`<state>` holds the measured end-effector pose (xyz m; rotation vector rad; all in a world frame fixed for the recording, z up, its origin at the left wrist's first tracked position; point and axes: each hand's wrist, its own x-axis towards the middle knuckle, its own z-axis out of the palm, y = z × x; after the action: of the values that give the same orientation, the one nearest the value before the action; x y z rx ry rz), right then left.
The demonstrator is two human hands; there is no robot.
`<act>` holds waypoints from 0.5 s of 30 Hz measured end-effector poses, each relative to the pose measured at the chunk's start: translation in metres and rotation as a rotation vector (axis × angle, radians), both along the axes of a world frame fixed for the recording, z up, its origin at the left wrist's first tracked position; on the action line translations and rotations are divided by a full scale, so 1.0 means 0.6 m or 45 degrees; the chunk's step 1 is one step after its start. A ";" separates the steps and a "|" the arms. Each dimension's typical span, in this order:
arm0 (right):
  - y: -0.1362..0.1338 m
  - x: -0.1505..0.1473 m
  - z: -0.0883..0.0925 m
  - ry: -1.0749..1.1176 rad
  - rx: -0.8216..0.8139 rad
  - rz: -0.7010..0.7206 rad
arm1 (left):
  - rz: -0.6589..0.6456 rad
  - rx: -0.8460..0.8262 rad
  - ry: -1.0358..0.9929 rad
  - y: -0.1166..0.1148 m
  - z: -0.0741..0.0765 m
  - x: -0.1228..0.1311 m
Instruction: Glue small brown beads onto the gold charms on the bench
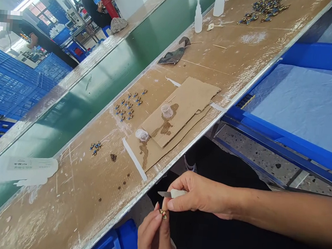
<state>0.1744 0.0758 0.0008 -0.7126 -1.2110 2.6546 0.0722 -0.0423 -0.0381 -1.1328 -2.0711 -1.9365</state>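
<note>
My left hand (156, 234) pinches a tiny multicoloured figure-like piece (163, 213) between thumb and fingertips, just past the table's near edge. My right hand (190, 192) is closed around the pale handle of a small knife (177, 193), its short blade pointing left. The right thumb and a fingertip meet at the small piece, so both hands come together there. The blade lies a little above the piece, apart from it. Much of the piece is covered by fingers, and its exact kind is too small to make out.
Several similar pieces stand in a group (129, 105), with a small cluster (95, 147) and a larger heap (269, 8) elsewhere. Tiny brown bits (113, 157) lie nearby. Cardboard (191, 99) bears a small clear cup (166, 111). White squeeze bottles (198, 17) stand farther back; a blue tray (298, 142) is right.
</note>
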 end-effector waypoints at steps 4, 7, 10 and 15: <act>-0.005 0.000 0.001 0.025 -0.014 0.009 | 0.008 0.000 -0.456 -0.001 -0.005 0.001; -0.006 0.004 0.000 0.055 -0.027 0.034 | -0.038 0.035 -0.687 -0.001 -0.006 -0.006; -0.005 0.006 -0.002 0.088 -0.004 0.115 | -0.024 0.049 -0.767 -0.001 -0.003 -0.008; -0.004 0.006 -0.004 0.132 -0.026 0.174 | -0.030 0.086 -0.748 -0.001 0.001 -0.003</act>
<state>0.1781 0.0731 -0.0018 -0.5051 -1.2496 2.7783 0.0702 -0.0428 -0.0376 -0.6176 -2.2116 -2.5625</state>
